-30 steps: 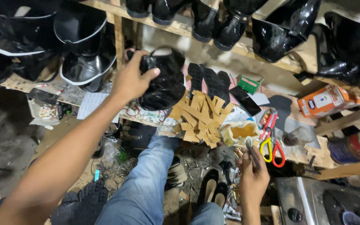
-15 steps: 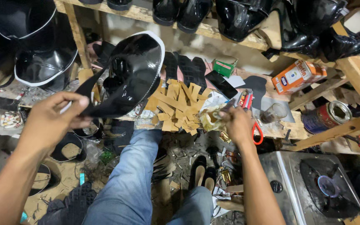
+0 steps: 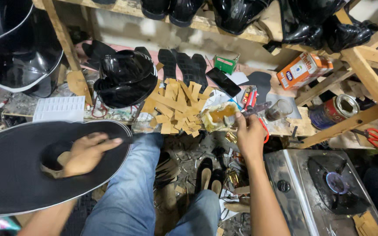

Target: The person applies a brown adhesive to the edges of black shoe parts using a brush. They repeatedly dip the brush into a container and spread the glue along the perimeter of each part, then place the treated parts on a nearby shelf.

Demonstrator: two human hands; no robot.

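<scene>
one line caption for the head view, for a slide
Left hand inside wide-brimmed black hat; right hand dips a tool into yellowish glue pot.

A glossy black hat [image 3: 125, 78] rests crown-up on the counter [image 3: 110, 114], beside a pile of tan cardboard strips [image 3: 178, 107]. Behind the strips, black shoe soles [image 3: 184, 65] lean against the wall, with a small green box [image 3: 225, 64] and a flat black phone [image 3: 223, 81] just beside them. An orange carton [image 3: 304, 70] lies tilted near a wooden post [image 3: 372, 74]. A round tin can [image 3: 334, 110] sits on its side below the carton. Red-handled scissors [image 3: 375, 136] lie on a wooden rail at far right. A steel gas stove [image 3: 324, 192] stands at lower right, its burner lit blue. Black shoes [image 3: 208, 175] stand on the littered floor [image 3: 184, 148]. More black hats [image 3: 237, 13] line the upper shelf [image 3: 206, 22].
</scene>
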